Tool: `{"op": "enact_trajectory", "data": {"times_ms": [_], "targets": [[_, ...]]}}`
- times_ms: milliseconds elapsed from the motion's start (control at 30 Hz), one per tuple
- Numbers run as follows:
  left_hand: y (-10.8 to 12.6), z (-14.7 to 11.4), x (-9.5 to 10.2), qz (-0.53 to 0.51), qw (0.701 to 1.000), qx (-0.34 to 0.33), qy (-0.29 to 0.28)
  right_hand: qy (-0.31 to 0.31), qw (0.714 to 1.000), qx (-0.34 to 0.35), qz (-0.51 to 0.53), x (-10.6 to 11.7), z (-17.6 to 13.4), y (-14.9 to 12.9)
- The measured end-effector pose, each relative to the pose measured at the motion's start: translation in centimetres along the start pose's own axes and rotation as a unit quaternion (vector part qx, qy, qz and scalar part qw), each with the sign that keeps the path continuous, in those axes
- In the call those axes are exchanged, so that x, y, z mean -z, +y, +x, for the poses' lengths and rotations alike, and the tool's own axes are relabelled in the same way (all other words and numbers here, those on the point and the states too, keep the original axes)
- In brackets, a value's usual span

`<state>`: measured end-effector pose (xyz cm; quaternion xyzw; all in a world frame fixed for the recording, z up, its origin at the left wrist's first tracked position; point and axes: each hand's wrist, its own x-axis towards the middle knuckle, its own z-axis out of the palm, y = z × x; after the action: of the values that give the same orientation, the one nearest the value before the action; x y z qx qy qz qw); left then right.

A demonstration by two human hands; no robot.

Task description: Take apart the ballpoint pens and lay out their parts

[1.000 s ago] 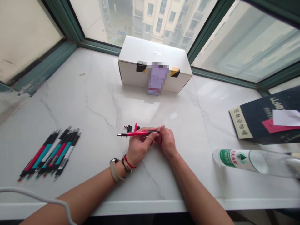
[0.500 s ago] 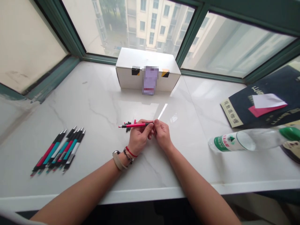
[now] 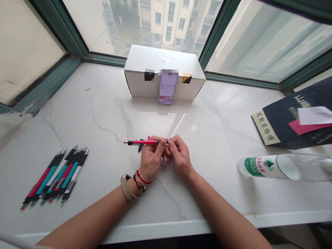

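A red pen (image 3: 141, 142) with a black grip lies level across my left hand (image 3: 152, 155). My left thumb presses on the black grip, and the other fingers are curled underneath. At the pen's right end, my right hand (image 3: 179, 155) is closed in a pinch round the tip, which its fingertips mostly cover. The two hands touch or nearly touch. Just behind my left hand, small black and red pieces (image 3: 140, 147) lie on the table, partly hidden by the hand and the pen.
Several red, teal and white pens (image 3: 55, 174) lie in a row at left on the marbled white table (image 3: 109, 193). A white box (image 3: 142, 88) with a blurred purple item (image 3: 168, 88) stands at the window. At right are a water bottle (image 3: 267, 167) and a dark bag (image 3: 275, 124).
The view has shifted slightly, so the pen row sits further left and the bottle further right. Both hands keep hold of the pen, which now lies more nearly level.
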<state>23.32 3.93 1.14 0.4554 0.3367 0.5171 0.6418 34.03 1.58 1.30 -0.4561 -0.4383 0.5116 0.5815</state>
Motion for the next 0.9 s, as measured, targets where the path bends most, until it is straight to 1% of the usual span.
{"op": "enact_trajectory", "data": {"times_ms": [133,233,333,433,533,667,800,900], "targets": [[-0.04,-0.05,-0.06,0.014,1.000,-0.006,-0.019,0.001,1.000,-0.006,-0.015,0.12,0.01,0.15],[-0.09,-0.02,-0.09,0.018,1.000,0.009,-0.012,0.007,0.999,-0.017,-0.030,0.17,0.03,0.17],[-0.12,0.13,-0.09,0.021,0.999,0.025,-0.008,0.010,1.000,-0.024,-0.009,0.19,0.12,0.17],[-0.12,0.25,-0.10,0.020,0.999,0.021,-0.013,0.014,0.999,-0.026,0.023,0.27,0.24,0.33],[-0.17,0.24,-0.09,0.017,0.999,0.023,-0.015,0.022,0.999,-0.029,-0.008,0.44,0.34,0.69],[-0.30,0.13,-0.07,0.026,0.999,0.036,0.002,0.037,0.997,-0.024,-0.065,0.66,0.38,1.02],[-0.28,0.07,-0.05,0.032,0.999,0.033,0.012,0.035,0.997,-0.021,-0.058,0.70,0.33,0.69],[-0.30,0.10,0.02,0.017,0.999,0.045,0.018,0.031,0.998,-0.018,-0.054,0.63,0.35,0.40]]}}
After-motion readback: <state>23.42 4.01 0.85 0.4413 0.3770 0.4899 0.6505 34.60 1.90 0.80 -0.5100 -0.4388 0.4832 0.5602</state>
